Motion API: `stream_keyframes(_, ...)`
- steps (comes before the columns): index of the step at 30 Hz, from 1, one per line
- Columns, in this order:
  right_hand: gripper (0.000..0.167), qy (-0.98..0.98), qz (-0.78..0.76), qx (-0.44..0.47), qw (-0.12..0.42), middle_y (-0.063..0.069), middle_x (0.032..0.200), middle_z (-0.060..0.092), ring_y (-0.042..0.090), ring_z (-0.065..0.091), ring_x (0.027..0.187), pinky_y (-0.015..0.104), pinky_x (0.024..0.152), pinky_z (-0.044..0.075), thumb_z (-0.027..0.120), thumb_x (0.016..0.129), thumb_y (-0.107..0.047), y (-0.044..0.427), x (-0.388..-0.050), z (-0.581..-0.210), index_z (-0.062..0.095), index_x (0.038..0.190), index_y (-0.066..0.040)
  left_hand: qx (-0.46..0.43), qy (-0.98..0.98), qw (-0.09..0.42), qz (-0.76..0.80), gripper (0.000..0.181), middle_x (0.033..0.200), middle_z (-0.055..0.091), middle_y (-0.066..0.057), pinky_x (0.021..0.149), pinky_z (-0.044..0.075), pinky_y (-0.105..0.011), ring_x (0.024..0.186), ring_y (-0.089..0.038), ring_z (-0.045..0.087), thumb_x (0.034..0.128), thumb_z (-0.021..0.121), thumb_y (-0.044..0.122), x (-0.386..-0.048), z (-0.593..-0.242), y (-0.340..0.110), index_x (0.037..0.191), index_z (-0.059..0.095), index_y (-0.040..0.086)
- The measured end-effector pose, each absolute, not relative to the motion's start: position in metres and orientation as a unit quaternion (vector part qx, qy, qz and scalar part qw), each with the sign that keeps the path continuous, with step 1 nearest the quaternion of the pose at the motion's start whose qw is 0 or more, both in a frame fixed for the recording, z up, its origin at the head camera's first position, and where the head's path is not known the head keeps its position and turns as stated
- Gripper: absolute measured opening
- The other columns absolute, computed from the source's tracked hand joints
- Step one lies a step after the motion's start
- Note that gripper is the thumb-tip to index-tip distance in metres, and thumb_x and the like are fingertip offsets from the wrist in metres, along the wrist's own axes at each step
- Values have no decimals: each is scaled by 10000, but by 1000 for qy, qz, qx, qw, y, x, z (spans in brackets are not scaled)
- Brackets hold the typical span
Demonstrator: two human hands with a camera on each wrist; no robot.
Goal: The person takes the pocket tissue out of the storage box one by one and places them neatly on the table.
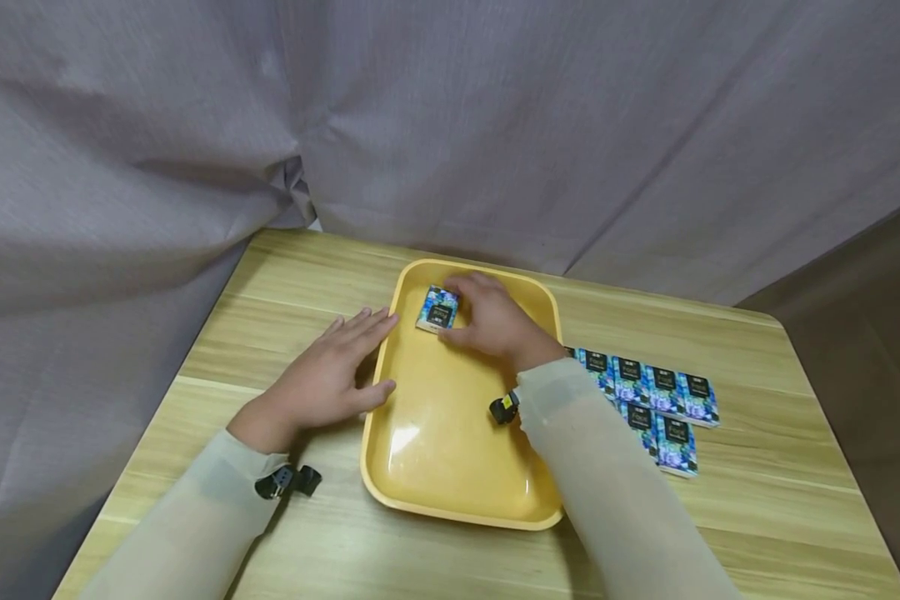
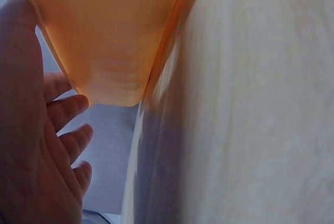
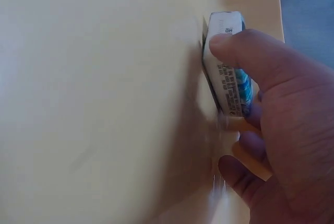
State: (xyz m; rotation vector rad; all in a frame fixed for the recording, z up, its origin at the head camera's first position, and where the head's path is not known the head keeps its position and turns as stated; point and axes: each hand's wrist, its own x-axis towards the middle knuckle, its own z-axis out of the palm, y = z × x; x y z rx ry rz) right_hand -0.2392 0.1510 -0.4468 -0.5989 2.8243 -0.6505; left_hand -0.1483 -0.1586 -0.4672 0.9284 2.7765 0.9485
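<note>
A yellow plastic tray point(image 1: 450, 433) stands on the wooden table. Inside its far left part is a small blue-flowered tissue pack point(image 1: 438, 309) with a black label. My right hand point(image 1: 495, 321) pinches this pack between thumb and fingers; in the right wrist view the thumb lies on the white printed side of the pack point(image 3: 225, 83). At the tray's left edge rests my left hand point(image 1: 326, 375), its fingers spread and extended, thumb tip at the rim. The left wrist view shows that hand point(image 2: 36, 125) beside the tray's outer wall point(image 2: 109, 36).
Several matching tissue packs point(image 1: 663, 387) lie in two rows on the table right of the tray, partly hidden by the right sleeve point(image 1: 607, 458). A grey curtain point(image 1: 450, 125) hangs behind the table point(image 1: 765, 500). Small cameras are strapped at both wrists.
</note>
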Motion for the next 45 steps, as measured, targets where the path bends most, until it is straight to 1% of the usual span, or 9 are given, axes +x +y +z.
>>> stream_keyframes(6, 940, 950, -215, -196, 111, 117, 1569, 544, 329, 548, 1403, 501, 1236, 521, 932, 881, -410, 150, -237, -445, 529, 1676, -111, 300, 903, 35, 305, 964, 1861, 318, -36, 1431, 169, -638, 1744, -351, 262, 1018, 692, 570, -147, -467, -159, 1811, 272, 217)
stream_keyframes(11, 935, 949, -215, -193, 124, 118, 1482, 540, 294, 588, 1255, 463, 1161, 556, 924, 878, -396, 150, -236, -444, 535, 1670, -85, 302, 903, 32, 306, 966, 1858, 329, -48, 1427, 180, -646, 1739, -361, 274, 1017, 693, 570, -146, -467, -160, 1812, 269, 221)
stream_keyframes(14, 920, 947, -221, -193, 131, 119, 1468, 530, 279, 607, 1215, 448, 1148, 561, 921, 868, -365, 150, -236, -442, 548, 1654, -64, 302, 902, 33, 306, 967, 1859, 325, -46, 1428, 175, -646, 1742, -360, 268, 1017, 695, 570, -147, -467, -159, 1812, 267, 223)
stream_keyframes(23, 898, 940, -228, -206, 150, 120, 1491, 520, 274, 613, 1240, 440, 1165, 553, 902, 868, -340, 145, -234, -435, 556, 1639, -36, 303, 904, 35, 301, 976, 1859, 321, -37, 1431, 173, -634, 1741, -355, 268, 1012, 707, 572, -147, -468, -161, 1812, 267, 226)
stream_keyframes(30, 859, 939, -248, -191, 142, 99, 1431, 523, 270, 599, 1172, 430, 1084, 555, 918, 882, -351, 146, -235, -424, 577, 1632, -105, 298, 903, 38, 306, 977, 1857, 324, -55, 1432, 166, -637, 1744, -362, 258, 1007, 712, 566, -146, -469, -161, 1808, 283, 205)
stream_keyframes(35, 862, 936, -266, -185, 138, 111, 1479, 525, 321, 611, 1238, 473, 1127, 554, 935, 871, -333, 147, -233, -415, 580, 1630, -134, 295, 905, 43, 305, 972, 1855, 329, -54, 1434, 168, -627, 1745, -352, 258, 1010, 712, 562, -145, -470, -163, 1810, 275, 222)
stream_keyframes(38, 868, 937, -262, -183, 137, 115, 1514, 539, 339, 631, 1252, 485, 1120, 563, 926, 872, -345, 149, -231, -409, 572, 1637, -140, 296, 905, 42, 304, 975, 1856, 330, -54, 1434, 170, -628, 1744, -355, 260, 1010, 712, 563, -145, -469, -163, 1811, 272, 223)
stream_keyframes(40, 868, 938, -259, -186, 134, 119, 1516, 558, 346, 641, 1250, 483, 1100, 569, 916, 874, -358, 150, -230, -404, 571, 1638, -133, 296, 905, 42, 303, 976, 1856, 331, -53, 1434, 171, -627, 1744, -356, 261, 1008, 713, 561, -144, -468, -163, 1810, 272, 222)
stream_keyframes(45, 875, 940, -252, -198, 121, 110, 1480, 588, 325, 633, 1156, 448, 1002, 572, 900, 878, -376, 153, -224, -391, 563, 1644, -120, 298, 906, 42, 299, 978, 1856, 328, -48, 1435, 171, -622, 1744, -353, 262, 1009, 707, 568, -144, -468, -164, 1812, 267, 222)
